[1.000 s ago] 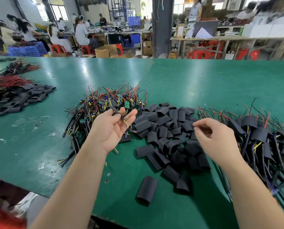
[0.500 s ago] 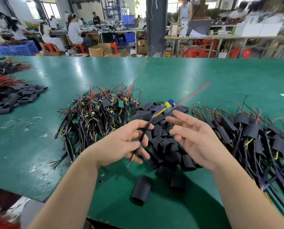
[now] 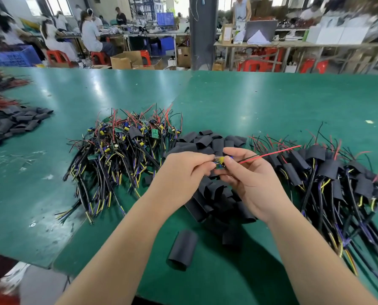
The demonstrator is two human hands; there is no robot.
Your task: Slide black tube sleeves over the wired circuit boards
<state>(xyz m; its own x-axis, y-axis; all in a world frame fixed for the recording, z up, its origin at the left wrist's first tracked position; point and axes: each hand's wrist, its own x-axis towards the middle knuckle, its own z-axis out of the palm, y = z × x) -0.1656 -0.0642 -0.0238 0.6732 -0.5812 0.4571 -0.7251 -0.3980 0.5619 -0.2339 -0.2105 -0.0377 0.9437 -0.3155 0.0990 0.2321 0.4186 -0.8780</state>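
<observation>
My left hand [image 3: 184,170] and my right hand [image 3: 248,179] meet above the middle heap of black tube sleeves [image 3: 208,144]. Between their fingertips they pinch one small wired circuit board [image 3: 220,163] with yellow and blue parts; its red wire [image 3: 271,152] sticks out to the right. A tangle of bare wired boards [image 3: 122,148] lies to the left of my hands. Boards with sleeves on them [image 3: 329,172] are piled to the right. One loose sleeve [image 3: 183,249] lies near the table's front edge.
The green table [image 3: 260,100] stretches far back. A second heap of sleeves and red wires [image 3: 9,122] sits at the far left. The table's front-left edge [image 3: 40,264] drops off near me. Seated people and benches fill the room behind.
My left hand lifted a wired board out of the left pile and brought it to the middle. My right hand came over and now pinches the board too.
</observation>
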